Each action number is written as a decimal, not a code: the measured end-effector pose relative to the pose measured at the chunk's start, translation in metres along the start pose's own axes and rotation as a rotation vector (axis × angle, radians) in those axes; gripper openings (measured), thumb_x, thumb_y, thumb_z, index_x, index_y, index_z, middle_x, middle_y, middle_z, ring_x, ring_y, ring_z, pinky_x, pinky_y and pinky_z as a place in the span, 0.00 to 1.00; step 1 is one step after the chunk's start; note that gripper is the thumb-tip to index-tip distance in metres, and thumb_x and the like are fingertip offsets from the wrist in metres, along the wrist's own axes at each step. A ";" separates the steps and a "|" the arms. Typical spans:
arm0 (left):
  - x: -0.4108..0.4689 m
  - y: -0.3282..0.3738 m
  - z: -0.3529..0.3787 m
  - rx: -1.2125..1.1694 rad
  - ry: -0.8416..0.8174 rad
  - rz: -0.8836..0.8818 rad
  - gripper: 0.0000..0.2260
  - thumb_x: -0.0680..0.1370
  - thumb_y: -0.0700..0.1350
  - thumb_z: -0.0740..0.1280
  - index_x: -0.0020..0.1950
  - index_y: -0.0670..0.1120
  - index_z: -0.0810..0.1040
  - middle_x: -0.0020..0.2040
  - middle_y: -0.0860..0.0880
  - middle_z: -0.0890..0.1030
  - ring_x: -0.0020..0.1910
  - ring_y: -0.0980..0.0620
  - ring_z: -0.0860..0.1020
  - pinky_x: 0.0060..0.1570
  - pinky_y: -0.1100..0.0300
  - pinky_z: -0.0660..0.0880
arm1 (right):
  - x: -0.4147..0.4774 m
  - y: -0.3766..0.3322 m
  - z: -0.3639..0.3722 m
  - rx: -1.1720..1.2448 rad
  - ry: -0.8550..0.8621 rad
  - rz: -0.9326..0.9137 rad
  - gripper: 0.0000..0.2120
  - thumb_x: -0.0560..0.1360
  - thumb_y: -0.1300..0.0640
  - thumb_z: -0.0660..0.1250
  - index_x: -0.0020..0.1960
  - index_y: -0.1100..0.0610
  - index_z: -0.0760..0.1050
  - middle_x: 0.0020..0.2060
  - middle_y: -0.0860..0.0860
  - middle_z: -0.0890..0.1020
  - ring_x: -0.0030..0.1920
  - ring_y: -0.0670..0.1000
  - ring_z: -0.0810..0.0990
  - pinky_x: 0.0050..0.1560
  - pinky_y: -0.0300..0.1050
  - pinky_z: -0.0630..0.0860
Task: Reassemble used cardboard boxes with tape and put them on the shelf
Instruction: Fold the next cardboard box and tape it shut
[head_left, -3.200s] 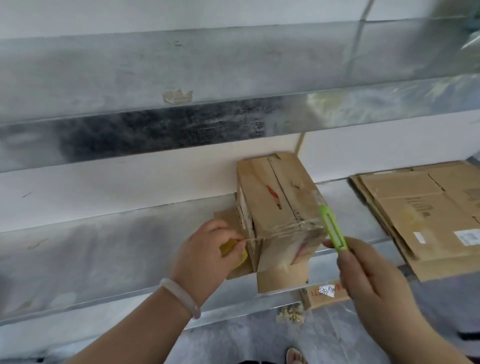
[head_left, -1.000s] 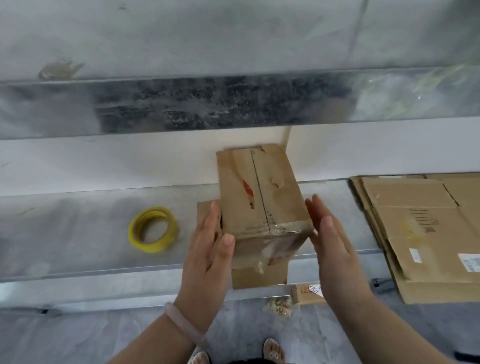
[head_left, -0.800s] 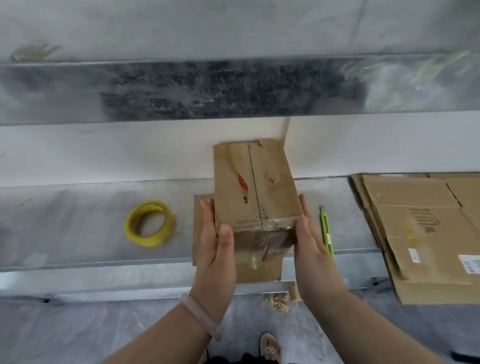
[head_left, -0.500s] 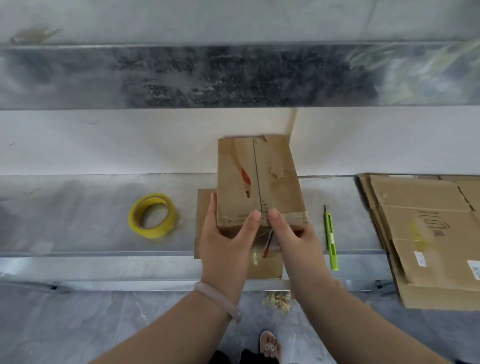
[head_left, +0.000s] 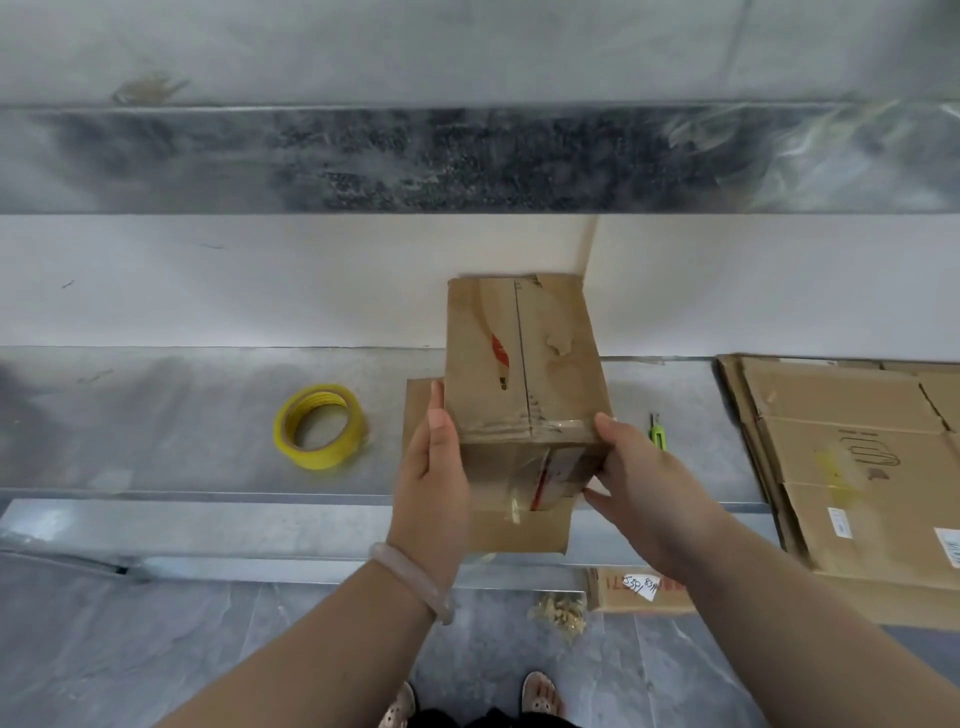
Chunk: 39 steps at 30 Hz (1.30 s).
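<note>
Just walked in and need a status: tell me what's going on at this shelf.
A person holds a taped cardboard box on the shelf between both hands: the left hand presses flat on its left side, the right hand grips its near right corner. It stands on a flat cardboard piece. The tape roll and green cutter lie on either side; flattened boxes wait at the right.
</note>
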<state>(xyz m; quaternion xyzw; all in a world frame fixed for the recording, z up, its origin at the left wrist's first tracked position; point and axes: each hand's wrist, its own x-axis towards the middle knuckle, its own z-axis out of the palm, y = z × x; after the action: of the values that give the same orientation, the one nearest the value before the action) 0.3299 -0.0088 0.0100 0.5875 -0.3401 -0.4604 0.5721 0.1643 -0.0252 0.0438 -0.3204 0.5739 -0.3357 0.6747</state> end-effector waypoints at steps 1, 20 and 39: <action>0.001 0.000 -0.004 -0.013 -0.035 -0.018 0.18 0.83 0.57 0.55 0.72 0.61 0.67 0.70 0.60 0.73 0.69 0.60 0.70 0.72 0.51 0.67 | 0.001 0.002 -0.003 -0.104 0.048 -0.035 0.14 0.83 0.45 0.57 0.63 0.48 0.73 0.65 0.50 0.76 0.65 0.49 0.73 0.74 0.52 0.63; 0.036 -0.008 -0.045 0.959 -0.298 1.168 0.16 0.81 0.41 0.61 0.69 0.45 0.75 0.70 0.47 0.74 0.73 0.48 0.67 0.71 0.55 0.65 | 0.033 0.036 -0.020 -0.890 0.278 -1.391 0.12 0.80 0.59 0.63 0.61 0.59 0.80 0.62 0.53 0.80 0.68 0.53 0.75 0.70 0.51 0.71; -0.024 -0.030 -0.019 0.218 -0.312 0.314 0.37 0.78 0.67 0.56 0.78 0.56 0.38 0.80 0.60 0.47 0.79 0.59 0.47 0.78 0.54 0.52 | -0.009 0.032 0.015 -0.161 0.143 -0.365 0.23 0.81 0.43 0.54 0.76 0.40 0.61 0.61 0.29 0.71 0.45 0.16 0.67 0.47 0.15 0.64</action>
<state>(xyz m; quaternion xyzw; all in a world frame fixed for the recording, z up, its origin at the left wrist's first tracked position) 0.3352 0.0240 -0.0172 0.5076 -0.5590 -0.4117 0.5103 0.1805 0.0011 0.0251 -0.4470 0.5779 -0.4274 0.5325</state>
